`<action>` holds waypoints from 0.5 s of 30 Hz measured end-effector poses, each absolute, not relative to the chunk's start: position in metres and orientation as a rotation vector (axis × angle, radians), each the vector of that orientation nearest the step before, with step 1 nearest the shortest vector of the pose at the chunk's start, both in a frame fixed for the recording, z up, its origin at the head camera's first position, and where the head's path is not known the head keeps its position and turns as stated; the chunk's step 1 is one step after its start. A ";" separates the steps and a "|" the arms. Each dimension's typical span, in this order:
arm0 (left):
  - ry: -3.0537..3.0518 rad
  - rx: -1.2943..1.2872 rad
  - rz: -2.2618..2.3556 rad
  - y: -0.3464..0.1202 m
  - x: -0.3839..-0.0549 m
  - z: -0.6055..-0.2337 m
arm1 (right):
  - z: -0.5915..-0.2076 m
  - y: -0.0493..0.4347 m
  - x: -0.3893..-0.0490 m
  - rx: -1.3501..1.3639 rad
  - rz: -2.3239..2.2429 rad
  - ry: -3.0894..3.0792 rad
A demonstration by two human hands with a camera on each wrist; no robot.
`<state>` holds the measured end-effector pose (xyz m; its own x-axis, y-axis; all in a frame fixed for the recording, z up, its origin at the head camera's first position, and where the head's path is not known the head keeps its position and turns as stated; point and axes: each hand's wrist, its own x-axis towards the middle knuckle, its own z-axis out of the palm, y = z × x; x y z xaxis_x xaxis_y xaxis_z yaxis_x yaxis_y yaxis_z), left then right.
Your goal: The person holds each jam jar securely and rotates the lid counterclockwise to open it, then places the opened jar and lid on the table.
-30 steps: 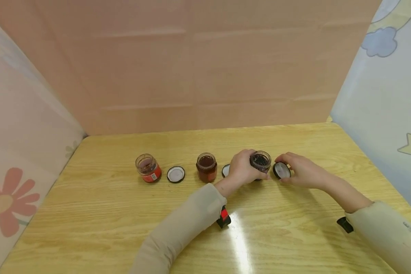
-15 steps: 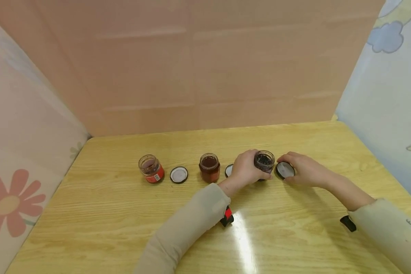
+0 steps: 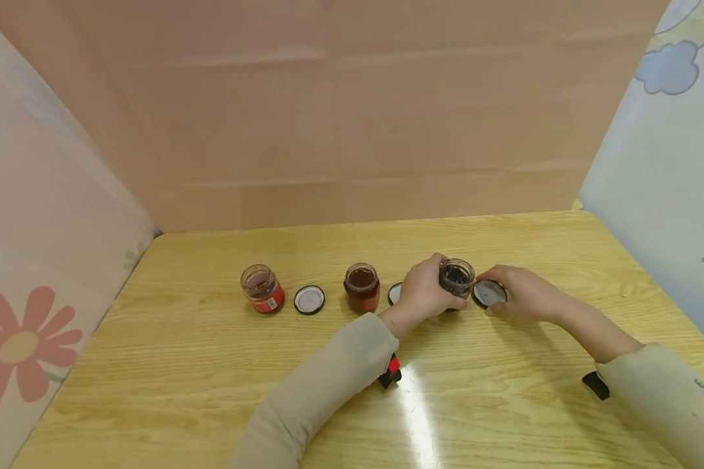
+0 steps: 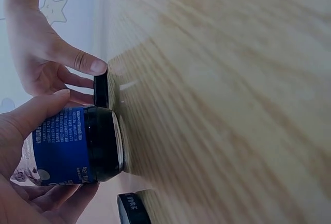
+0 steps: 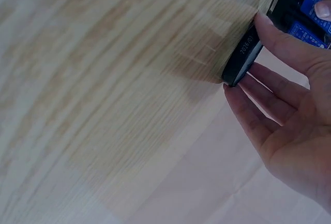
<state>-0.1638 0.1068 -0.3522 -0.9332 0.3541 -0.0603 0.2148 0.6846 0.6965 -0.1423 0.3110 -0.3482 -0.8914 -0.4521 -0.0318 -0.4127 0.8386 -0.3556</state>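
Note:
My left hand is wrapped round a lidless glass jar with dark contents, upright at the tabletop. Its blue label and black lower band show in the left wrist view. To its right, my right hand pinches a black-rimmed lid by the edge, thumb on one side and fingers on the other. The lid lies pale inside up, close beside the jar. Printing on the lid's rim faces the right wrist camera. Part of another lid shows behind my left hand.
An open jar of reddish-brown contents stands left of my left hand. Farther left are an upturned lid and an open jar with a red label. The wooden table meets a tan backdrop and patterned side walls.
The lid in my right hand was tilted a second ago and now lies flatter on the table. My left hand keeps its hold on the jar. The head view has shifted slightly.

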 end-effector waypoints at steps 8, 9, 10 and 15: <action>2.717 0.404 1.084 0.110 -0.164 -0.351 | -0.346 0.308 -0.144 -0.606 -0.490 2.901; 2.712 0.405 1.078 0.110 -0.164 -0.350 | -0.346 0.308 -0.144 -0.599 -0.491 2.899; 2.701 0.410 1.073 0.109 -0.164 -0.350 | -0.347 0.308 -0.144 -0.595 -0.496 2.893; 2.662 0.418 1.093 0.106 -0.164 -0.347 | -0.349 0.308 -0.143 -0.628 -0.507 2.865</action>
<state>-0.1645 0.1056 -0.3470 -0.9321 0.3466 -0.1050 0.1728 0.6806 0.7120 -0.1429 0.3079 -0.3492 -0.8980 -0.4314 -0.0868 -0.3755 0.8540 -0.3601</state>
